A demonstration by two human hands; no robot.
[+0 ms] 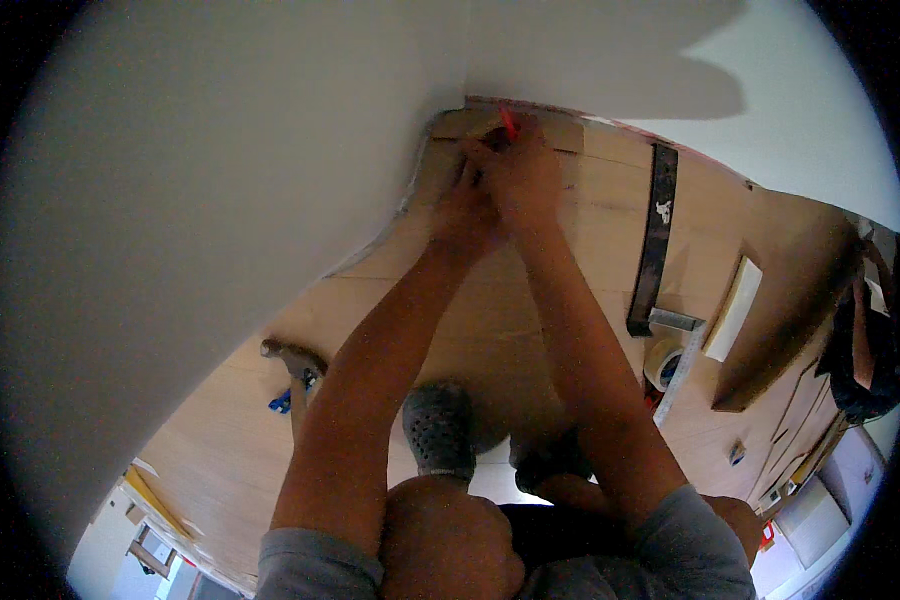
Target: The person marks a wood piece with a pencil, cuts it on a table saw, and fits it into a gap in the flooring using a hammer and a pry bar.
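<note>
Both my hands meet low over the wood-look floor, close to the corner where two walls join. My left hand is closed, its fingers curled around something dark that I cannot make out. Pressed against it from the right, my right hand is closed too. A thin red stick-like piece juts up from the fingers of the right hand; its lower part is hidden. Under and beyond the fingers, a tan floor piece lies along the far wall. Blur and shadow hide the fingertips.
Right of my arms lie a black flat metal bar, a try square, a tape roll, a white strip and a brown plank. A dark bag sits far right. At left lies a hammer beside a blue item.
</note>
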